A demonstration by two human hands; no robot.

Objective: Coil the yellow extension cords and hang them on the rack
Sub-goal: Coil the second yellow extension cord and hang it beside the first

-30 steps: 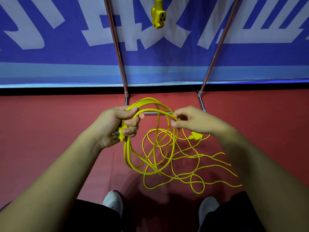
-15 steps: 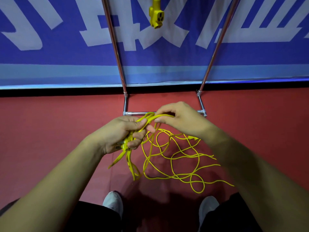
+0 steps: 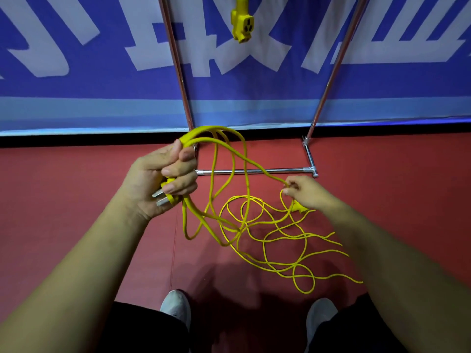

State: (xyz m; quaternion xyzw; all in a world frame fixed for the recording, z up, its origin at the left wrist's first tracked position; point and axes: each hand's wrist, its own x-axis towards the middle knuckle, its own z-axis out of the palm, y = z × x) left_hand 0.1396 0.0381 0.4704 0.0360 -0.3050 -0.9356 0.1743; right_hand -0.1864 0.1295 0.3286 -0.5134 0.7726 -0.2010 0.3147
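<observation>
Red floor [image 3: 76,200], mid-frame: thin yellow extension cord [image 3: 204,130] mostly loose tangle. Left hand [image 3: 160,179] grips gathered loops and plug. Right hand [image 3: 308,193] has swung out right, pinching next stretch. Coiling barely begun.

Smooth yellow plastic-sheathed cord [image 3: 244,174], shiny metal plug prongs [image 3: 160,197], polished chrome rack [image 3: 254,171], matt red floor [image 3: 76,200]

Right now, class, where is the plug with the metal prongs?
In the head view, the pronged plug sits left of centre, gripped in the left hand along with the coiled loops.
</observation>
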